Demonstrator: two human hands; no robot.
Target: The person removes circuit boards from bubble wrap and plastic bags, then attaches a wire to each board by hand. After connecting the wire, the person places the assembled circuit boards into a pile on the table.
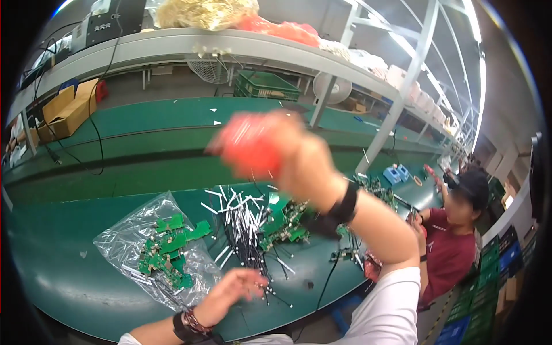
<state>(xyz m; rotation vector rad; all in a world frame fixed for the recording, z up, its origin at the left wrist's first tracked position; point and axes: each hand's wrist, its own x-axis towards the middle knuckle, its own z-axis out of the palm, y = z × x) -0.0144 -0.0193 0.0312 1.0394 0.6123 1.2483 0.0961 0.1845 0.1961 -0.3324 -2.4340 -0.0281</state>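
Note:
My right hand is raised over the green bench and grips a red bundle, perhaps a plastic bag; motion smears both. My left hand is low over the bench, fingers loosely apart and holding nothing I can see. Just beyond it lies a heap of thin black cables with white ends. Left of the cables, green circuit boards rest on a clear plastic bag. More circuit boards sit right of the cables, partly behind my right forearm.
An overhead shelf carries gold and red plastic bags. A cardboard box stands at the back left near a hanging black cord. At right, a co-worker in a dark cap and maroon shirt sits at the same bench. A metal post rises behind.

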